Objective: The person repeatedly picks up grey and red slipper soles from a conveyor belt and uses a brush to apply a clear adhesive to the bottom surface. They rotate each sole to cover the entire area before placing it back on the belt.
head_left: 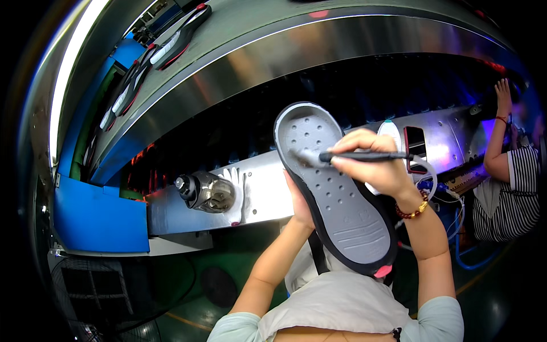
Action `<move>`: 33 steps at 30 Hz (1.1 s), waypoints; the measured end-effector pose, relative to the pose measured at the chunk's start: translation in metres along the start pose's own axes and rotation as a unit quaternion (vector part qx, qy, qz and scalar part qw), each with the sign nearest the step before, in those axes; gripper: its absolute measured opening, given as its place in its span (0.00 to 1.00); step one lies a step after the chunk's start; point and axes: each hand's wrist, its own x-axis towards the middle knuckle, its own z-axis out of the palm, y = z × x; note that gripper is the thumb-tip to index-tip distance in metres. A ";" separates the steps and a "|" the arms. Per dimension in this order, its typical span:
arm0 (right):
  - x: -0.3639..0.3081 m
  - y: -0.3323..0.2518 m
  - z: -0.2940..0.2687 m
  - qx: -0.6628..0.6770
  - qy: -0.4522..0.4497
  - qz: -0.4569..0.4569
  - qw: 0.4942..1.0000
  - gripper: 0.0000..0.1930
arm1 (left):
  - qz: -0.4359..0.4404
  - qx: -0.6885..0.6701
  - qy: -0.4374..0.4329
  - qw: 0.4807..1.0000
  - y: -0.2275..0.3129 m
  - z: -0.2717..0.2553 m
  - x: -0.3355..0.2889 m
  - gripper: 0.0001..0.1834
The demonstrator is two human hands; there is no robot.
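A grey shoe sole (342, 208) with a black rim, rows of small dimples and a pink patch at its near end is tilted up before me. Its left edge rests in my left hand (300, 202), whose fingers are mostly hidden behind it. In my right hand (379, 168) is a black-handled brush (367, 155), pinched between thumb and fingers. Pale bristles touch the upper part of the sole's inner face, beside a darker, wet-looking smear. From the handle's rear end a clear tube (432, 179) loops down past my beaded bracelet.
Behind the sole runs a metal ledge (265, 191) with a dark bottle (213, 192), a white glove (237, 196), a white sole-shaped piece (389, 130) and a red-edged phone (415, 149). Further soles (181, 40) lie on the green conveyor (239, 25). A co-worker's arm (497, 151) is at right.
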 end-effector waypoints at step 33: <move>-0.046 -0.014 -0.032 0.053 -0.221 0.047 0.973 0.09 | 0.154 0.059 0.124 0.978 0.033 0.005 0.025 0.48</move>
